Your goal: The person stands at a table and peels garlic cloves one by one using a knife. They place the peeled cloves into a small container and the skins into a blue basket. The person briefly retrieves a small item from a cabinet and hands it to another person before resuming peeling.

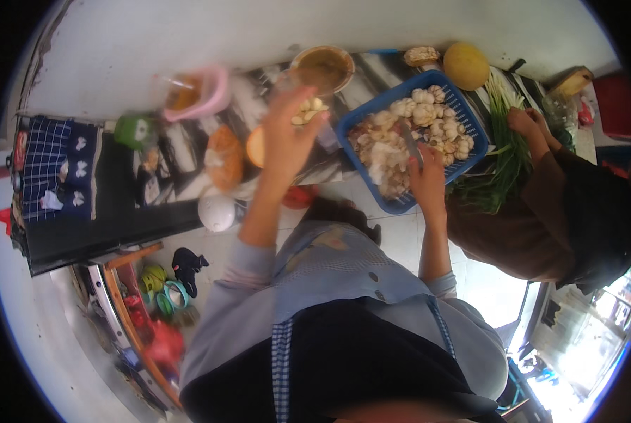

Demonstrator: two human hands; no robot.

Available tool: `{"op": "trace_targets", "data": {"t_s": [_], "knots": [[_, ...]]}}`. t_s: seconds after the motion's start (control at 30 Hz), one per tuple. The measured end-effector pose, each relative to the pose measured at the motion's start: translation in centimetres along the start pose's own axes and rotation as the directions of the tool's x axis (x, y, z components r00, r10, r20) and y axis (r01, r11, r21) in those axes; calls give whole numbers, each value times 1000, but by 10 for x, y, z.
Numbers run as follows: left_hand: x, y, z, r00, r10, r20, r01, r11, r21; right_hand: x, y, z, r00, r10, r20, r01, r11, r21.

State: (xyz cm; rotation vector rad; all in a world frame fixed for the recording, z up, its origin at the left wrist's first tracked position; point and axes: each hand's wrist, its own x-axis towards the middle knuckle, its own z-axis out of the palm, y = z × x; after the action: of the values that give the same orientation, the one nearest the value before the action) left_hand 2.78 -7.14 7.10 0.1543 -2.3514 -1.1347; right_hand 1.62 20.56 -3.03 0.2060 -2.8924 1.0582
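Note:
My right hand (428, 174) grips a knife (412, 144) over a blue plastic basket (361, 182), where garlic bulbs (424, 113) fill the far right part and loose papery skins (387, 164) the near left. Blurred by motion, my left hand (289, 132) is raised left of the basket with its fingers spread. Pale peeled garlic cloves (309, 112) show beside its fingers; whether it touches them, I cannot tell. Behind it stands a round bowl (323, 69) with brownish contents. An orange round thing (256, 148) is partly hidden by my left wrist.
A co-worker's hands (524, 122) hold green onions (506, 137) on the right. A yellow melon (466, 66) lies behind the basket. Further left are a pink plastic container (217, 92), a filled orange bag (224, 158), a green container (133, 131) and a dark blue cloth (85, 169).

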Motion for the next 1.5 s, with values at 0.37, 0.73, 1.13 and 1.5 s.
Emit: {"op": "trace_targets", "data": {"t_s": [0.37,0.73,1.13,1.5], "knots": [[-163,-83,-143,929,-303,-213,355,892,278,15,-87,32,948,-293,-127,315,925,214],[-555,-185,-253,35,-950,311,998,16,-64,-123,-293,182,497,-750,437,523,661,539],[-656,-255,-304,-92,-912,400,141,-409,-902,-253,-528,308,133,-936,327,584,341,737],[-543,-403,-678,43,-932,-359,87,362,-928,-198,-801,377,398,-890,-221,704,142,696]]}}
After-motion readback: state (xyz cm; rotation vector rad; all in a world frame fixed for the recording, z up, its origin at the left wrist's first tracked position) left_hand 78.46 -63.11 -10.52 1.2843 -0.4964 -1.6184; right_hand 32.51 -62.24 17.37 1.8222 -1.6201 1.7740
